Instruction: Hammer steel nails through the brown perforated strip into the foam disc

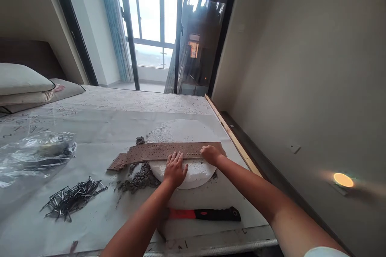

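Observation:
A long brown strip dotted with small holes (153, 151), perhaps cardboard, lies across a round white foam-like disc (183, 176). My left hand (175, 168) rests on the strip's lower edge with its fingers stretched out flat. Farther right, my right hand (212, 155) is closed in a pinch against the strip near its right end; anything between those fingertips is hidden. Grey crumbly lumps (141, 177) lie beside the disc at its left. Below the disc is a hammer (205, 214) with a red and black handle, its head partly behind my left forearm.
A pile of nails (74, 197) sits on the white sheet (120, 225) at the left. Behind it lies a clear plastic bag (39, 152) with dark contents. A wooden rail (232, 134) runs along the right edge, beside the wall. Pillows (24, 80) are at the far left.

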Action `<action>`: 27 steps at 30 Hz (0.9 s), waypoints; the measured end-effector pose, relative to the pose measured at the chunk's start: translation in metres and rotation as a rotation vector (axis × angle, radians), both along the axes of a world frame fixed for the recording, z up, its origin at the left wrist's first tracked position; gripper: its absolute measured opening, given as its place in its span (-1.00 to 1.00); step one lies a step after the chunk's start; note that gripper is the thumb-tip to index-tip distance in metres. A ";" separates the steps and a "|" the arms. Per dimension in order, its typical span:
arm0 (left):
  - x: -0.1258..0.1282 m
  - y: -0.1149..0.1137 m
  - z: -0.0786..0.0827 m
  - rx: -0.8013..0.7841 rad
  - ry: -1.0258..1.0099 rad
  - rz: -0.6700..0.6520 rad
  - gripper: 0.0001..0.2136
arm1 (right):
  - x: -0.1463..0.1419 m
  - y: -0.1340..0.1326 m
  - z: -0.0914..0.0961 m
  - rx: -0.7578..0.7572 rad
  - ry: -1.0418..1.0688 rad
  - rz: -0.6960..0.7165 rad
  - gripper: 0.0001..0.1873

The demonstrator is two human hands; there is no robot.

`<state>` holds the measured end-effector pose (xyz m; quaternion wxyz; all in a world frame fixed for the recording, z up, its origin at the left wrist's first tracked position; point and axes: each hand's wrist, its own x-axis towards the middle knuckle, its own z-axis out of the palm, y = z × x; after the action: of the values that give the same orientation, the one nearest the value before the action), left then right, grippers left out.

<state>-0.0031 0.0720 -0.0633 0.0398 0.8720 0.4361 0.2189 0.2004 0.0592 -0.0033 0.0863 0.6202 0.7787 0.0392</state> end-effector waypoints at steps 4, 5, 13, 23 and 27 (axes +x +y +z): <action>0.000 -0.002 -0.003 0.007 -0.025 0.002 -0.47 | 0.006 -0.001 0.001 0.030 -0.002 -0.053 -0.77; 0.001 -0.002 -0.004 0.010 -0.032 0.002 -0.47 | 0.007 0.000 0.001 0.038 0.002 -0.063 -0.78; 0.002 -0.003 -0.005 0.005 -0.089 0.012 -0.49 | 0.008 0.002 0.003 0.081 0.073 -0.149 -0.81; 0.002 -0.013 0.014 -0.144 -0.321 -0.019 -0.60 | -0.018 -0.023 0.037 0.077 0.337 0.082 -0.84; 0.016 -0.031 0.026 -0.471 -0.586 -0.095 -0.63 | -0.044 -0.041 0.032 0.037 0.512 0.312 -0.84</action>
<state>0.0126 0.0407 -0.0368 0.3722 0.7586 0.4038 0.3506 0.1564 0.0185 0.0288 -0.1315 0.4841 0.8602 -0.0915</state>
